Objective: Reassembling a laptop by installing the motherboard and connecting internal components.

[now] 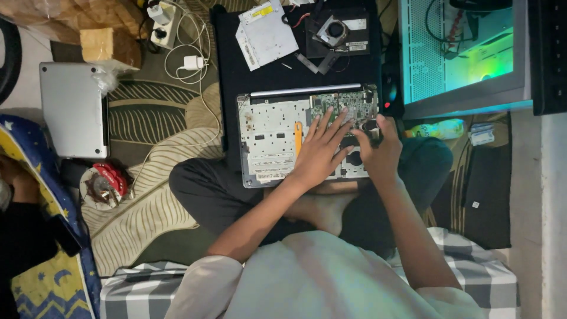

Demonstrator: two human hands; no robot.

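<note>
Opened laptop (307, 139) lying on a black mat (236, 53) on the floor, just in front of crossed legs. Bottom cover already off: bare inner frame showing on the left, green board (339, 103) exposed at upper right. Orange pry tool (298, 139) resting on the frame, untouched, just beside the left hand.

Left hand (322, 147) spread flat, fingers wide, pressing on the middle of the chassis; holding nothing, steadying only. Right hand (378, 147) curled narrow over the chassis's right edge, fingertips pinched near a small round dark part by the board; possibly gripping a tool or screw, but too dark and small to tell what, if anything. Both hands touching the laptop, close together, right one nearer the board.

Judged progress: teardown well along. Drive (266, 32) pulled out and set on the mat beyond the laptop, fan assy (336, 29) w/ its bracket next to it, a couple of loose bits between. Board not yet lifted, frame not yet stripped, so work left on the right half.

Around: closed silver laptop (74, 109) well apart on the rug at left, red round gadget (103, 183) below it, white charger (192, 62) and cable snaking over the rug, power strip (162, 20) at top. Glowing PC case (460, 53) at right, close beside the mat. Mouse w/ a red light (390, 94) between mat and case.
</note>
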